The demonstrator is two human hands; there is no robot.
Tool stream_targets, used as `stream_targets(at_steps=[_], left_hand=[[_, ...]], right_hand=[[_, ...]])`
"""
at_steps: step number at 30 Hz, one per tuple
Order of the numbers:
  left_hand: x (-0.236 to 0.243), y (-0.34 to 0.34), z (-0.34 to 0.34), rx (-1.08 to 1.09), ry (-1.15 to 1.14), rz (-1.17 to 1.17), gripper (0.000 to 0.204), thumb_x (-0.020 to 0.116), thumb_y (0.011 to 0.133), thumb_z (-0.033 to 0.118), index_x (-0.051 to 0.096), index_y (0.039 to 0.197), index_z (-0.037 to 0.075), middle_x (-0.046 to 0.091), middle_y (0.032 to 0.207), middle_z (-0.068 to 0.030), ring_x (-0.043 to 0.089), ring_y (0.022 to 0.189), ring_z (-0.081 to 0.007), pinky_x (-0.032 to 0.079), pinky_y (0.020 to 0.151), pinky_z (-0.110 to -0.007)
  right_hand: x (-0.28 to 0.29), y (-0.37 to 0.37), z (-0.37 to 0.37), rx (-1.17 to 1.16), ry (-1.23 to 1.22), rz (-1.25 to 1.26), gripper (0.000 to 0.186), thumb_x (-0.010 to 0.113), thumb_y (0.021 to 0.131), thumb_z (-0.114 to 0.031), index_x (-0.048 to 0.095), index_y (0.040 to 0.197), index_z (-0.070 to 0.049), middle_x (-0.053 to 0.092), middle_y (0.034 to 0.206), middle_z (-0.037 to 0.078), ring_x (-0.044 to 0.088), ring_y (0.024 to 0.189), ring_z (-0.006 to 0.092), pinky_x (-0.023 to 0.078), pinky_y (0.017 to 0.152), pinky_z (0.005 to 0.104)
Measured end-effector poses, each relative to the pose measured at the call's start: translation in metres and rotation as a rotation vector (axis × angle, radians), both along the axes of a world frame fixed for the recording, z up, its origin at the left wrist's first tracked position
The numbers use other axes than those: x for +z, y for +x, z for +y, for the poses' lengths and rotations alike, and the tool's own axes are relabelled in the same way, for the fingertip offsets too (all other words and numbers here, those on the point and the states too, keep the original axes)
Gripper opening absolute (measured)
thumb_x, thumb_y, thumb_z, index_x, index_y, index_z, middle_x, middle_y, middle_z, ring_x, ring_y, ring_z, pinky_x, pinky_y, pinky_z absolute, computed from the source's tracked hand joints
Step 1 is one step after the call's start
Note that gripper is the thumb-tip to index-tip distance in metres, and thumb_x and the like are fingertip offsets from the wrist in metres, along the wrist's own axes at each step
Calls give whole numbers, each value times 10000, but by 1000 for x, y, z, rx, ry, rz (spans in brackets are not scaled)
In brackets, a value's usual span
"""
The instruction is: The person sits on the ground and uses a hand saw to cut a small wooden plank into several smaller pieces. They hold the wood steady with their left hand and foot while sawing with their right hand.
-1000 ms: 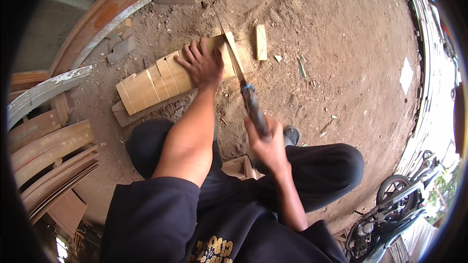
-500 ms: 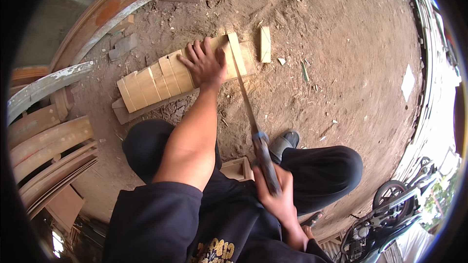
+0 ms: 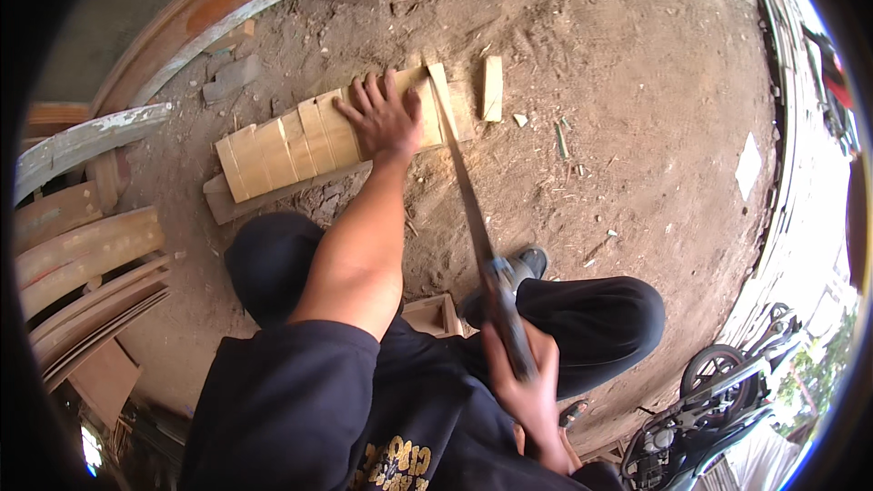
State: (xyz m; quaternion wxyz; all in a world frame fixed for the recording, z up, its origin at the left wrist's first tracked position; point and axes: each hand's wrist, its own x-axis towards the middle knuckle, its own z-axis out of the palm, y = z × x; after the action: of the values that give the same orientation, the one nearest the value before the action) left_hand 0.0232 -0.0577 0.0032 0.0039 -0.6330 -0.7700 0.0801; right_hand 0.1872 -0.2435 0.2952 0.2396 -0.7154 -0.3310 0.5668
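Observation:
A pale wooden block (image 3: pixel 273 162), scored across with several cut lines, lies on a greyer board (image 3: pixel 238 207) on the dirt ground. My left hand (image 3: pixel 386 116) presses flat on the block near its right end, fingers spread. In my right hand (image 3: pixel 527 371) is the dark handle of a handsaw (image 3: pixel 473 205). Its long blade slants away from me and sits in a cut near the block's right end, just right of my left hand. The handle and hand are a little blurred. A short cut-off piece of wood (image 3: pixel 492 89) lies just beyond that end.
Curved wooden frames (image 3: pixel 200 27) and stacked boards (image 3: pixel 100 264) line the left side. A small wooden box (image 3: pixel 427 314) is by my feet. Motorcycles (image 3: pixel 700 409) stand at the lower right. Wood chips dot the dirt.
My right hand has drawn the saw back toward me and slightly right, with the blade still in the cut. My left hand stays in place on the block.

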Motion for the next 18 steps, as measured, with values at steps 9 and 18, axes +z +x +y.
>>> stream_targets(at_steps=[9,18], left_hand=[[-1,-1,-2,0,-16,-21,595,284,969,526,354,1448,181,339,1474,-91,230,1421,-289,54,1121,-676],[5,-3,-1,-4,-55,-5,610,226,973,535,337,1465,192,337,1485,-86,209,1435,-285,45,1125,-679]], right_hand=[[31,-6,-7,-51,-15,4,171,612,906,-82,574,788,36,511,548,102,467,541,86,416,501,319],[-19,-14,14,-29,22,20,191,625,908,-103,585,786,38,506,588,23,449,569,51,381,495,278]])
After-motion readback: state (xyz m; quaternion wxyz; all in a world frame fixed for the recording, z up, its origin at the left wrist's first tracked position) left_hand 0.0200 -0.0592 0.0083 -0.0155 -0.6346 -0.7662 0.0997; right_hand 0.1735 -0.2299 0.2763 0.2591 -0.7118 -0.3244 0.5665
